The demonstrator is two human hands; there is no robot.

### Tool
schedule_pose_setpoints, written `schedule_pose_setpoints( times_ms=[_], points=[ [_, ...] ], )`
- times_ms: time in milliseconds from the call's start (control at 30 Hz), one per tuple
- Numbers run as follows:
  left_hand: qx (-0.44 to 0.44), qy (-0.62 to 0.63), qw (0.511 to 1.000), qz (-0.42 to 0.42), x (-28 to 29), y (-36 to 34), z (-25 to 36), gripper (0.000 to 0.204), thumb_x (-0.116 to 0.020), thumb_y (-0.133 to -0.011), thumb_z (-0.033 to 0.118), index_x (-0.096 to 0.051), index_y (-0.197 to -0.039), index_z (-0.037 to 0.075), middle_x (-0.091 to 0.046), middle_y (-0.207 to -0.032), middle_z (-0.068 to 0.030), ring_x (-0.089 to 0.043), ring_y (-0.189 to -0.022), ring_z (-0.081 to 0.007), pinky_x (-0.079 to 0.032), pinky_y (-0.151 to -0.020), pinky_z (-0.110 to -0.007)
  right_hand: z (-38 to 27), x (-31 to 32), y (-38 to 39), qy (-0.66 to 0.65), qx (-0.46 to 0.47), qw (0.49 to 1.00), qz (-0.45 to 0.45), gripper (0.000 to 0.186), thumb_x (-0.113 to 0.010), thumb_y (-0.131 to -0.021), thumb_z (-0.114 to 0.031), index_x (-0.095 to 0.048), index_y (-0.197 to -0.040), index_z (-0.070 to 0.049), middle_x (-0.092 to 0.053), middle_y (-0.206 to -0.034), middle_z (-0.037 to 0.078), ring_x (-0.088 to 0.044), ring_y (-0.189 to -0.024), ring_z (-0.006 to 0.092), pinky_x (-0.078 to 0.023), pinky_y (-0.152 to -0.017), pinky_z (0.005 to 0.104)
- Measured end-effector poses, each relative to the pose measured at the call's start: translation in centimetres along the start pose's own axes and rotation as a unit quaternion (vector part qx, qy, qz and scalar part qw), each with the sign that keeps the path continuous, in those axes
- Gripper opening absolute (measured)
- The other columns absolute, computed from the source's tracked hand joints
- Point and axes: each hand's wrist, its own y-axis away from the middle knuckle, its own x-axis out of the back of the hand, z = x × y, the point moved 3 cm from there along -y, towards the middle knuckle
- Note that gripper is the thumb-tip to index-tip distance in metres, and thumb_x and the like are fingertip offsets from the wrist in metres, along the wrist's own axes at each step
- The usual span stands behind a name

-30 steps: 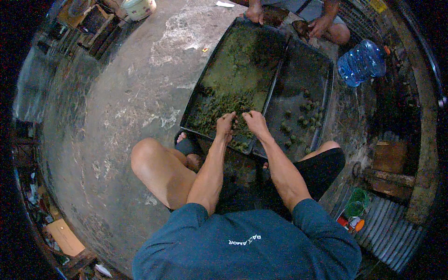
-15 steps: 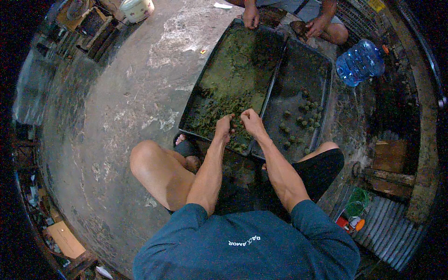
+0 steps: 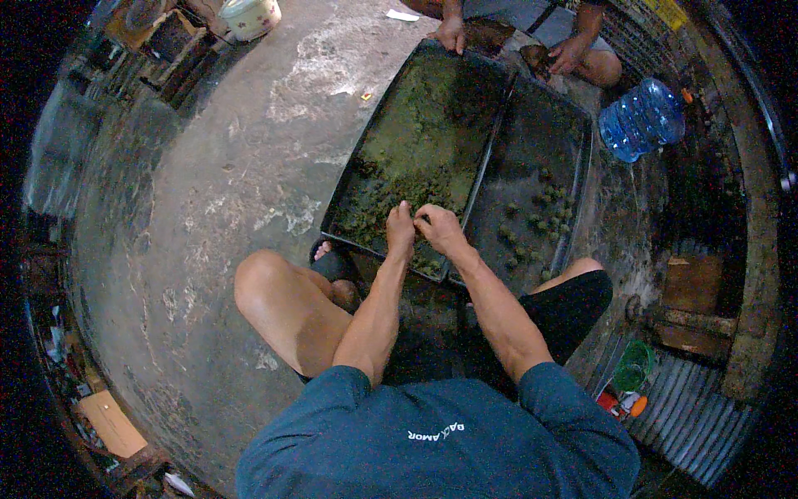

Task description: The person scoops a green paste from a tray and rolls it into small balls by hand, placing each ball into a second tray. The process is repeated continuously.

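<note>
My left hand [image 3: 401,229] and my right hand [image 3: 440,229] are close together over the near end of a black tray [image 3: 376,125]. The fingers of both are closed, and whatever they pinch is too small and hidden to name. Loose, damp-looking green plant matter [image 3: 374,200] lies beneath and around them, with a thinner green layer over the rest of the tray. Just right of my right hand, a second dark tray [image 3: 532,133] carries several small greenish round balls [image 3: 549,212], mostly toward its near right side.
Across the trays another person sits, one hand [image 3: 450,35] at the far rim and the other hand [image 3: 568,55] near a knee. A large blue water bottle [image 3: 642,121] lies on the right. A white tub [image 3: 249,18] stands far left. Corrugated sheet [image 3: 690,416] and green mesh [image 3: 635,366] are at lower right.
My hands have drawn slightly closer together, and my left hand has turned more upright. The view has shifted a little. Both hands stay over the green plant matter.
</note>
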Motion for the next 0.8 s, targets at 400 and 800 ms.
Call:
schedule_pose_setpoints(
  times_ms=[400, 800],
  points=[
    [0.011, 0.007, 1.0, -0.008, 1.3, 0.5, 1.6, 0.042, -0.05, -0.09, 0.035, -0.049, -0.059, 0.006, -0.044, -0.051, -0.0004, -0.039, -0.043, -0.0107, -0.031, -0.041, -0.029, 2.9, 2.3, 0.0, 0.008, -0.167, 0.975, 0.145, 0.044, -0.049, -0.088, -0.04, -0.059, -0.074, 0.0, -0.062, -0.085, 0.018, -0.057, -0.079, 0.0379, -0.043, -0.068, 0.0432],
    [0.082, 0.07, 0.993, -0.042, 0.3, 1.6, 3.4, 0.038, -0.054, -0.086, 0.038, -0.056, -0.068, 0.005, -0.047, -0.055, 0.0004, -0.042, -0.047, -0.0095, -0.031, -0.042, -0.028, 5.0, 1.0, 0.0, -0.071, -0.206, 0.97, 0.106, 0.024, -0.06, -0.08, -0.027, -0.06, -0.086, -0.004, -0.063, -0.094, 0.018, -0.06, -0.09, 0.034, -0.046, -0.078, 0.0408]
  ],
)
